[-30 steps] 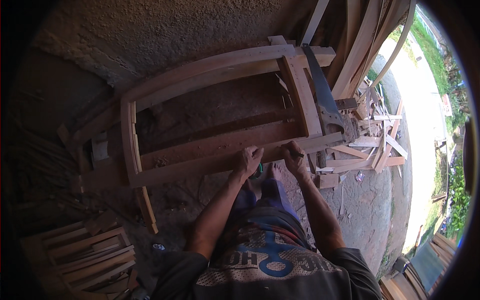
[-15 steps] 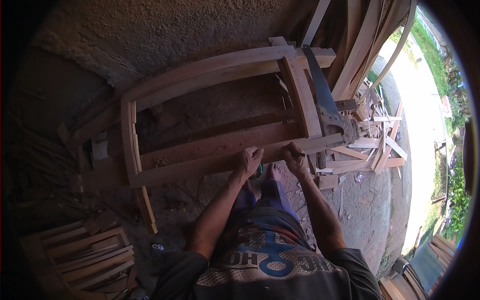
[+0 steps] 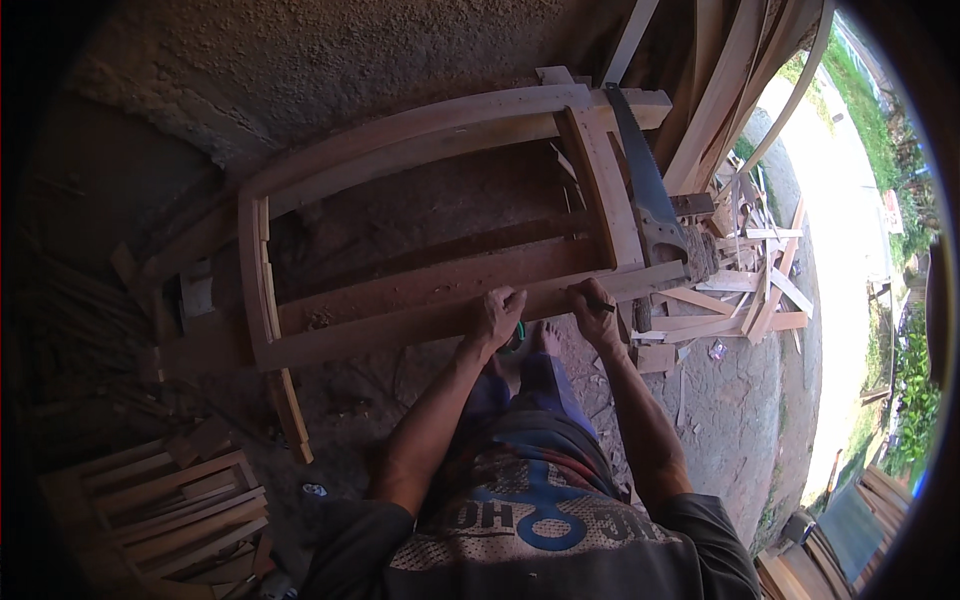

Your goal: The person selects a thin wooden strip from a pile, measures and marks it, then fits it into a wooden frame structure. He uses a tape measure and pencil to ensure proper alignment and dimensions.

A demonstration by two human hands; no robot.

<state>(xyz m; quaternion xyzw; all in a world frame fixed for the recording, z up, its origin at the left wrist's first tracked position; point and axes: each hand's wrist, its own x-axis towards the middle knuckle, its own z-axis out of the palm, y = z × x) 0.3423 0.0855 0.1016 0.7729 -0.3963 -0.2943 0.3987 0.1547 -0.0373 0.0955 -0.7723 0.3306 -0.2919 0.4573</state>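
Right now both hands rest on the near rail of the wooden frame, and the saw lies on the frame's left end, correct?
Not quite. The saw lies on the frame's right end, as the head view shows. Both the left hand and right hand are on the near rail.

We're looking at a rough open-air carpentry workshop. Bare dirt floor [image 3: 720, 420], coarse plastered wall [image 3: 300, 60] behind. A half-built wooden frame [image 3: 430, 200] is lying across the work area with a handsaw [image 3: 650, 200] resting on it. Offcuts [image 3: 750, 280] are piling up on the right, long planks [image 3: 720, 90] are leaning against the wall, slatted frames [image 3: 160, 500] are stacking lower left. Daylight and grass [image 3: 870, 110] are showing beyond.
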